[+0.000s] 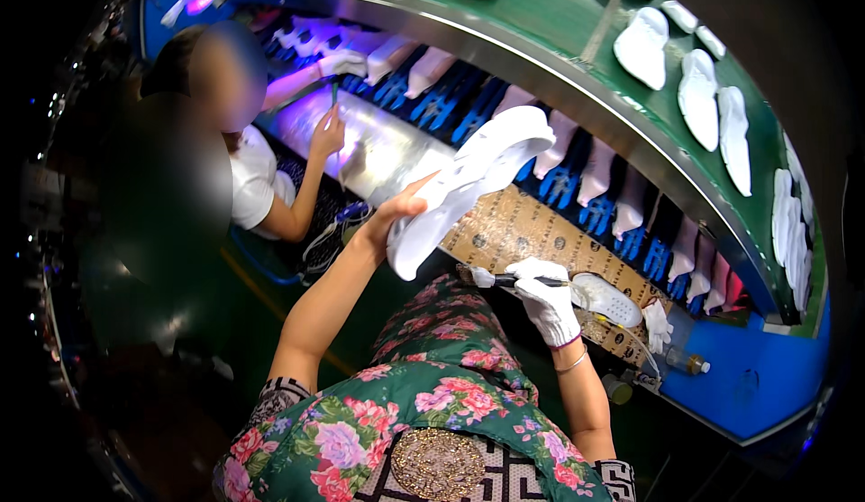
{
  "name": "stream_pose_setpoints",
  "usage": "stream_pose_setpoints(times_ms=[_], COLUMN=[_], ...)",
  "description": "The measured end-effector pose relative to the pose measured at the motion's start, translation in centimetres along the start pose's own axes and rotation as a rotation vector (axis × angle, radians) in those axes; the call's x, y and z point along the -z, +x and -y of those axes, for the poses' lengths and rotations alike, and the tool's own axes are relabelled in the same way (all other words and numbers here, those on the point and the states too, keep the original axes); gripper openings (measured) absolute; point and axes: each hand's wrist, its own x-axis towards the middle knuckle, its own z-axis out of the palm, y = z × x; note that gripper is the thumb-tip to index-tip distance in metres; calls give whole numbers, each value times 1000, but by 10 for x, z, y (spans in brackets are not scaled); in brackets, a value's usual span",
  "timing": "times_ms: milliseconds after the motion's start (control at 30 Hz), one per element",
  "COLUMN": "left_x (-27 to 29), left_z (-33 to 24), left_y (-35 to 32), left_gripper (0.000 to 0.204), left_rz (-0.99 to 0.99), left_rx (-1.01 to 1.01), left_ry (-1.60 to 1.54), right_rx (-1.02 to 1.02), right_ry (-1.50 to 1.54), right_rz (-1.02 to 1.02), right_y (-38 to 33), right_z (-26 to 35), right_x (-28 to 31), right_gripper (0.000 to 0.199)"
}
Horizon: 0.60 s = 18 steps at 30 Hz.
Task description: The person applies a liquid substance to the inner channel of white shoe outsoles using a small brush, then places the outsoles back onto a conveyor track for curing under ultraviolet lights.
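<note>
My left hand [394, 217] is bare and closed around one end of a white shoe sole [491, 161], which it holds up tilted above the bench. The far end of the sole curves up and away to the right. My right hand [546, 302] wears a white glove and grips a brush [505, 279] with a dark handle. Its pale tip points left, below the sole and apart from it. Just right of the glove, another white sole [608, 298] with a dotted grey inner face lies on the patterned brown bench covering [514, 227].
A line of pale pink foot-shaped pieces [596, 173] on blue holders runs behind the bench. Above it, a green belt [559, 24] carries white soles. A loose glove [658, 324] and a bottle [687, 360] lie at right. A co-worker [261, 177] reaches toward the line at left.
</note>
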Motion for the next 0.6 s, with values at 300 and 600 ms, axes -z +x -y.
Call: stream_pose_setpoints(times_ms=[300, 600], left_x=[-12, -50], left_z=[-19, -74], left_y=[3, 120], left_gripper=[95, 97], left_rz=[165, 837], left_rx=[40, -12], left_ry=[-229, -465], right_rx=[75, 220], right_ry=[209, 222], right_rz=[-239, -431], right_y=[-16, -28], right_z=[-21, -27], right_x=[30, 35], right_gripper=[17, 19])
